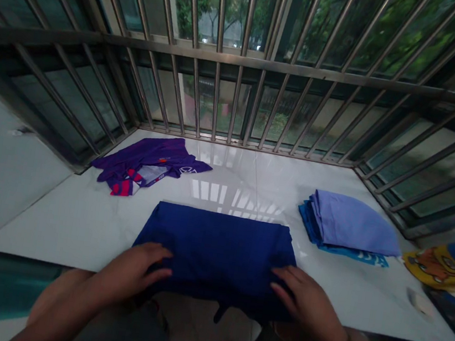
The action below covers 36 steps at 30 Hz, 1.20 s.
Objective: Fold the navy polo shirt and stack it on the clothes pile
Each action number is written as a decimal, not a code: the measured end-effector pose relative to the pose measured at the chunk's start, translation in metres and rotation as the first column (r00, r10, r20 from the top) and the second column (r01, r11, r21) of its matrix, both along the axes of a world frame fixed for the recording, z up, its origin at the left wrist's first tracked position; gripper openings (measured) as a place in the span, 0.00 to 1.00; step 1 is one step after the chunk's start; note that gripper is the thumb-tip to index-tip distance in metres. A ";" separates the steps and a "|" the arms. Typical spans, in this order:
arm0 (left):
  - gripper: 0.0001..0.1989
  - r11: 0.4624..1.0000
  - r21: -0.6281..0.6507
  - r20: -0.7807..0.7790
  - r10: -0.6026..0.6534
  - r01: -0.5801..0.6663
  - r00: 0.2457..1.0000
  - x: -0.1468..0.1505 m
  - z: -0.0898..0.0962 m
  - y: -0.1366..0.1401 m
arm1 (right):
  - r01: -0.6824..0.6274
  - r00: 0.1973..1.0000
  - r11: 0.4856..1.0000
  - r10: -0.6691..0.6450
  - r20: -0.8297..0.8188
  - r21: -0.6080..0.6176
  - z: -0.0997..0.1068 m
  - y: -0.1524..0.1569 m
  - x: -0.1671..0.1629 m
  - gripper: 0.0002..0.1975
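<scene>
Hands on cloth, seen from above and behind; left hand (pixel 136 270) flat, fingers spread, pressing the near left corner of a folded dark blue fabric garment (pixel 217 250); right hand (pixel 304 303) likewise flat and spread on the near right corner; neither clamped on anything, both resting palm-down. Garment lying square on a glossy white marble surface (pixel 78 223), directly ahead of both hands, long axis running left to right, near edge hanging slightly over the surface's front lip; both hands equally close, one at each end of that near edge.

Counted: one dark blue garment under the hands; one crumpled purple jersey with red and white patches (pixel 148 164) well apart at far left; one neat stack of folded pale lavender and blue cloths (pixel 348 225) to the right, number of layers hard to tell; one yellow-orange printed cloth with blue fabric over it (pixel 441 266) at the far right edge. Metal window bars (pixel 242 60) enclosing the surface on three sides, green trees beyond.
</scene>
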<state>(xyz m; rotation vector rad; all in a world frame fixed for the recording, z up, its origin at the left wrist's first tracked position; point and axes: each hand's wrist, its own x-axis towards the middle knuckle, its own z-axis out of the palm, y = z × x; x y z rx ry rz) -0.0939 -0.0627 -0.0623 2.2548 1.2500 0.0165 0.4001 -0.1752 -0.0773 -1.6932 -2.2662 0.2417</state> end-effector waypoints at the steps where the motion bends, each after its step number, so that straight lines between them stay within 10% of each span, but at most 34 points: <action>1: 0.19 0.996 0.041 0.036 0.077 -0.079 0.996 -0.004 0.004 0.008 | 0.106 0.994 0.994 -0.106 -0.023 -0.004 0.002 0.006 0.005 0.15; 5: 0.23 0.883 0.207 0.035 0.423 -0.421 0.905 -0.015 0.010 0.066 | 0.499 0.867 0.860 -0.497 0.040 -0.110 0.010 0.050 0.018 0.22; 9: 0.30 0.813 0.217 0.000 0.553 -0.540 0.833 -0.007 -0.008 0.128 | 0.633 0.773 0.742 -0.622 0.125 -0.221 0.012 0.100 0.008 0.27; 16: 0.13 0.886 0.101 0.105 0.444 -0.453 0.890 0.007 -0.028 0.177 | 0.617 0.785 0.752 -0.608 0.115 -0.235 0.008 0.141 0.002 0.17; 26: 0.11 0.815 0.185 0.223 0.509 -0.548 0.832 0.022 -0.006 0.237 | 0.690 0.710 0.701 -0.704 -0.022 -0.181 0.033 0.211 0.015 0.15; 31: 0.18 0.833 0.203 0.225 0.472 -0.515 0.852 0.017 0.006 0.211 | 0.638 0.741 0.761 -0.648 -0.178 -0.117 0.056 0.192 0.002 0.15; 36: 0.23 0.856 0.210 -0.042 0.490 -0.472 0.870 -0.031 -0.002 0.116 | 0.563 0.796 0.820 -0.571 -0.202 -0.099 0.030 0.061 -0.019 0.17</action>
